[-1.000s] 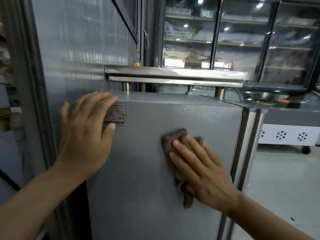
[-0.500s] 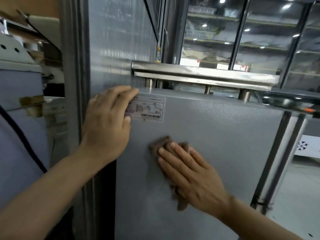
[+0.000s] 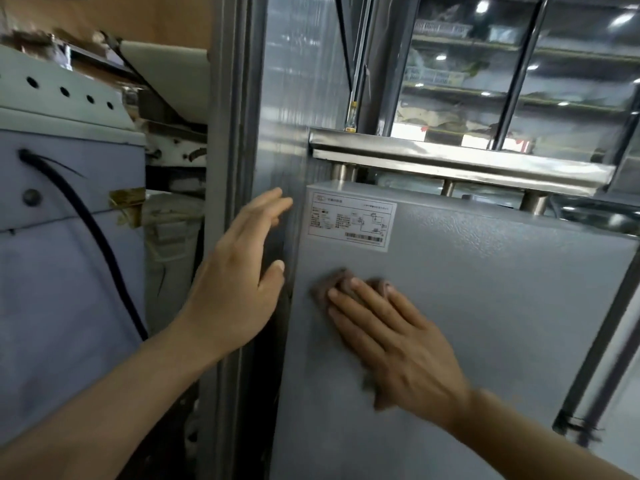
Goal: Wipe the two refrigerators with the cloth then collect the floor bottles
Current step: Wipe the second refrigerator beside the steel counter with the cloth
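A grey refrigerator side panel (image 3: 485, 306) fills the middle and right of the head view, with a white rating label (image 3: 349, 220) near its top left corner. My right hand (image 3: 391, 337) presses a brown cloth (image 3: 329, 284) flat against the panel with straight fingers, just below the label. Most of the cloth is hidden under the palm. My left hand (image 3: 239, 275) hovers with straight fingers at the panel's left edge, in front of a taller grey metal wall (image 3: 294, 98). No floor bottles are in sight.
A steel shelf bar (image 3: 460, 157) on short posts runs above the refrigerator top. Glass-door display coolers (image 3: 519, 64) stand behind. To the left is a pale blue appliance (image 3: 62, 271) with a black cable (image 3: 97, 237) and cardboard clutter.
My left hand has lifted off the label corner and moved left of the panel edge. My right hand and the cloth slid left across the panel. The view has swung left.
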Motion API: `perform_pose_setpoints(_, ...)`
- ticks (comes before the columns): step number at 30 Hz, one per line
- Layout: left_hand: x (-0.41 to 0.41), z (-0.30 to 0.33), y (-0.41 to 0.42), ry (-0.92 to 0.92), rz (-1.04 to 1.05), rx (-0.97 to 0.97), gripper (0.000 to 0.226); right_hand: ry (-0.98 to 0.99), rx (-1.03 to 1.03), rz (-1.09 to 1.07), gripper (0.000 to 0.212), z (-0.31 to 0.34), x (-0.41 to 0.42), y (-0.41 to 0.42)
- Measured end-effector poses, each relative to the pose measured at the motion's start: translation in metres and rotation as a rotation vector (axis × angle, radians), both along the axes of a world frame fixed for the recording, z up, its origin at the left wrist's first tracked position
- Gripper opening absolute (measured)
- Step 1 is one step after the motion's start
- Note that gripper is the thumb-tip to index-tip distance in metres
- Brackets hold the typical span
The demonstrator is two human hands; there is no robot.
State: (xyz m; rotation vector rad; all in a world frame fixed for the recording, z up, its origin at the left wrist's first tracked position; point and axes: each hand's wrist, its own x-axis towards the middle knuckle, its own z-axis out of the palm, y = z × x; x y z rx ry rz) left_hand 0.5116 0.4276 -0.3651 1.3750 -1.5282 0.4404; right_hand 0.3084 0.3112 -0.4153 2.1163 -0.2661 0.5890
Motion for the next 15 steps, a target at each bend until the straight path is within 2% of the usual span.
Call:
perform_pose_setpoints(4,0.011,-0.003,0.009,0.097,0.062,-0.005,0.064,-0.338,0.090,0.106,0.062,0.058,0.036,0.010)
perform_pose_setpoints(7,0.010,-0.009,0.010,0.132,0.088,-0.006,0.062,-0.395,0.121,0.119,0.060,0.064,0.061,0.015)
perform_pose_setpoints(9,0.010,-0.015,0.011,0.139,0.075,0.009,0.062,-0.326,0.106,0.127,0.059,0.046,0.062,0.011)
perform_pose_setpoints(11,0.011,-0.022,0.014,0.128,0.062,0.026,0.063,-0.143,0.059,0.108,0.064,0.024,0.056,0.007)
perform_pose_setpoints(13,0.013,-0.027,0.019,0.120,0.063,0.035,0.063,0.032,0.034,0.062,0.083,0.011,0.048,0.008)
perform_pose_setpoints(15,0.014,-0.030,0.023,0.125,0.060,0.041,0.064,0.120,0.029,-0.009,0.108,0.019,0.048,0.010)
